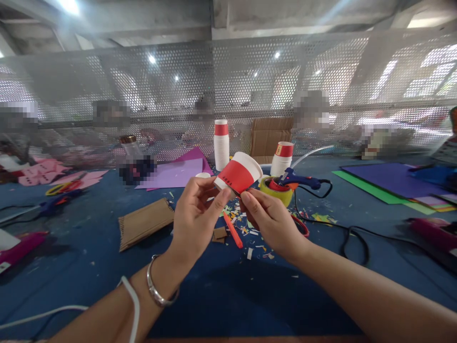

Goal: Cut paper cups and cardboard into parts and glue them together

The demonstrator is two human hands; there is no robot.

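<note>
Both hands hold a red and white paper cup (238, 173) tilted above the blue table (228, 286), its open mouth turned up and to the right. My left hand (195, 214) pinches the cup's base with thumb and fingers. My right hand (270, 220) grips the same base from the right side, fingers closed. An orange pen (233, 230) and paper scraps (250, 233) lie on the table right under the hands. A silver bracelet sits on my left wrist.
Behind the cup stand a tall stack of cups (221, 144), a shorter stack (282, 158), a yellow tape roll (275, 189) and a blue glue gun (300, 180) with black cable. Corrugated cardboard (144, 223) lies left, purple paper (176, 172) behind, coloured sheets (389, 183) right. A perforated mesh wall backs the table.
</note>
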